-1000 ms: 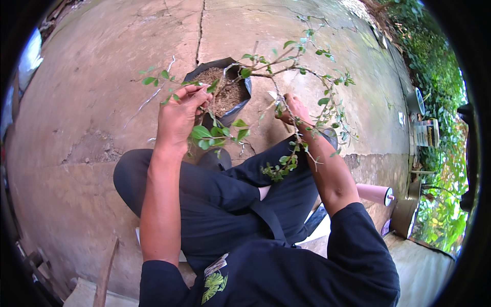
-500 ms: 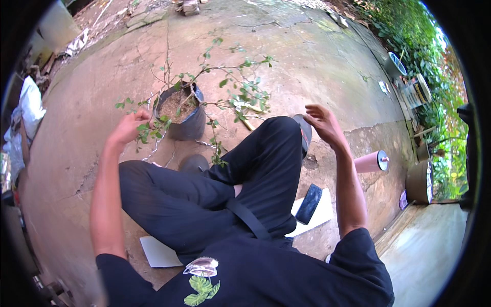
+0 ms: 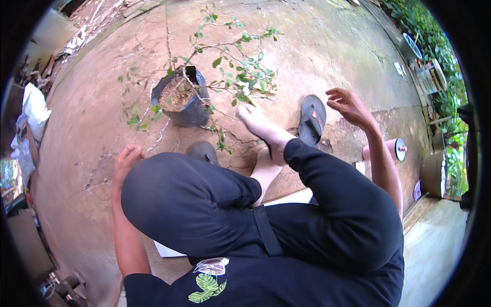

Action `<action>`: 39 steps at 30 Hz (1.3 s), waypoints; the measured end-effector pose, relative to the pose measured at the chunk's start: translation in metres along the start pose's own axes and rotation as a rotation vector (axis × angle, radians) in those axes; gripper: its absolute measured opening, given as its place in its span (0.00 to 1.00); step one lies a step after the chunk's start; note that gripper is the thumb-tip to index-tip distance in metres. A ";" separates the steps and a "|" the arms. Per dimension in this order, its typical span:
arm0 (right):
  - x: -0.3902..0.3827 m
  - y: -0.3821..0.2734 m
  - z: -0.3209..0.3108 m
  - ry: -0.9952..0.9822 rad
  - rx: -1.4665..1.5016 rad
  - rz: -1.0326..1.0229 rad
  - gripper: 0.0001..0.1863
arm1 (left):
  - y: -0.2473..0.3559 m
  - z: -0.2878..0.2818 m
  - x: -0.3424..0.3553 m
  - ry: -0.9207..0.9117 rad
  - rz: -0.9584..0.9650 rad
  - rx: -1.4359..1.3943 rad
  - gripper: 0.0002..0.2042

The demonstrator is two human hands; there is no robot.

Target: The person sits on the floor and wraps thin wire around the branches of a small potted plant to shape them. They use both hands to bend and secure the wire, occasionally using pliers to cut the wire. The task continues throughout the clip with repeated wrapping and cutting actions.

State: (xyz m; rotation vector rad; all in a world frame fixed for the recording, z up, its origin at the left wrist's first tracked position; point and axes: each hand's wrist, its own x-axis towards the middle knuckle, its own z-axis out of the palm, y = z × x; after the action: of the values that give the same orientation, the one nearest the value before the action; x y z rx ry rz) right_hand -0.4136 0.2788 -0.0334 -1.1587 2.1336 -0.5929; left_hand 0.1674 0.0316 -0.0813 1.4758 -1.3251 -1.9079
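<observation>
A small leafy plant [image 3: 231, 47] with thin, spreading branches grows in a black plastic grow bag [image 3: 190, 113] filled with brown soil. Pale wire shows along its stem and hangs at the bag's left side. My left hand [image 3: 127, 159] is beside my raised left knee, below the leaves. Its fingers are curled in and I see nothing in them. Off to the right, my right hand [image 3: 352, 107] hovers near a dark flip-flop [image 3: 312, 123], fingers loosely bent and apart, holding nothing. My bare feet [image 3: 261, 128] rest between the bag and that flip-flop.
Another dark sandal [image 3: 202, 152] lies below the bag, partly behind my knee. A pink tumbler [image 3: 389, 150] lies beside my right forearm. White sheets [image 3: 292, 197] show under my legs. Buckets [image 3: 409, 48] line the right edge, and white plastic bags [image 3: 36, 110] the left.
My left hand has drawn back from the leaves toward my knee. My right leg has swung right, with the foot out of its flip-flop. My right hand has shifted right.
</observation>
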 end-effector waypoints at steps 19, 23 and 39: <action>0.046 -0.014 0.191 -0.234 -0.214 -0.254 0.17 | 0.001 0.018 -0.028 -0.072 0.089 0.385 0.02; 0.041 -0.032 0.188 -0.200 -0.213 -0.356 0.14 | -0.027 0.026 -0.007 -0.098 0.117 0.378 0.04; 0.005 -0.051 0.258 -0.904 0.002 -0.320 0.18 | -0.027 0.162 -0.031 -0.268 0.234 0.579 0.05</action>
State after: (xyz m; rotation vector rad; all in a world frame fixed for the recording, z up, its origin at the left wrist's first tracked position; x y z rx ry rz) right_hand -0.2038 0.2260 -0.1827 -1.4209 1.1916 -0.1344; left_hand 0.0396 0.1386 -0.0876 1.2416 -2.2068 -1.6881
